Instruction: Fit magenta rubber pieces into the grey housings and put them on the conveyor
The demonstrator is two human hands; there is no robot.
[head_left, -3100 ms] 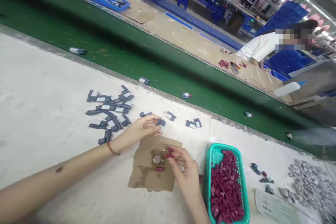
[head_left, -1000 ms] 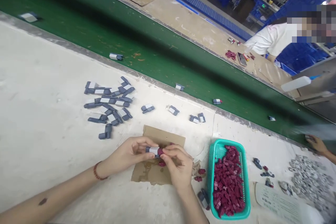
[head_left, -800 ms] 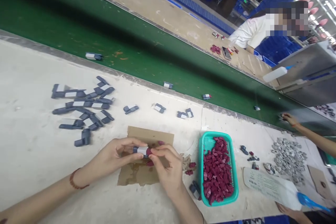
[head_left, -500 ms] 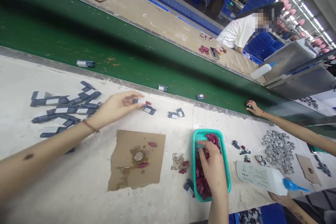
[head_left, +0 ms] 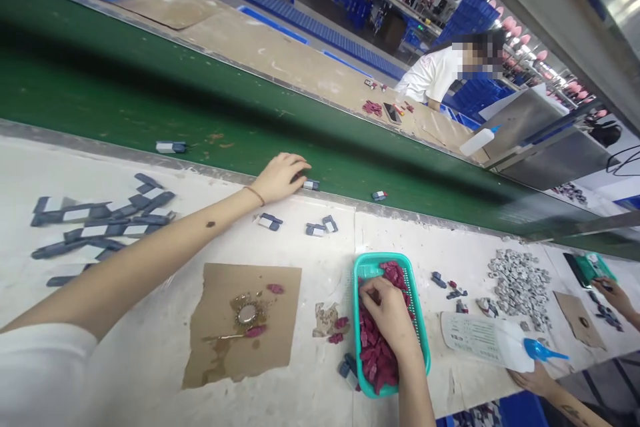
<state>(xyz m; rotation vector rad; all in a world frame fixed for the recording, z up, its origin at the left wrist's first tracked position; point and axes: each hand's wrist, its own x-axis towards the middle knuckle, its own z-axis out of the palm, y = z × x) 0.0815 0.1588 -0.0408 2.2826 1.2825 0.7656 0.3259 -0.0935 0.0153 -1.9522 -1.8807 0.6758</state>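
Note:
My left hand (head_left: 281,178) reaches to the near edge of the green conveyor belt (head_left: 225,90), fingers curled downward. Anything in its grasp is hidden. Just past its fingertips lies a dark blue part with a white face (head_left: 312,185). My right hand (head_left: 389,310) is inside a teal plastic basket (head_left: 427,347), its fingers drawn into a pinch among small maroon pieces (head_left: 373,347). What the pinch holds is hidden. Left of the basket, a cardboard sheet (head_left: 273,353) carries a round cap-like dish (head_left: 247,313), wet stains and maroon pieces.
Blue-and-white parts (head_left: 100,223) cluster at left. A white squeeze bottle (head_left: 485,340) with a blue nozzle lies right of the basket, before a heap of grey pieces (head_left: 520,283). A co-worker's hand (head_left: 613,293) is at far right; another hand (head_left: 535,380) shows below the bottle.
My left hand has moved up and right to the belt; the part it carried is no longer visible. My right hand's fingers have drawn together. A co-worker's hand has left the belt. The view has shifted.

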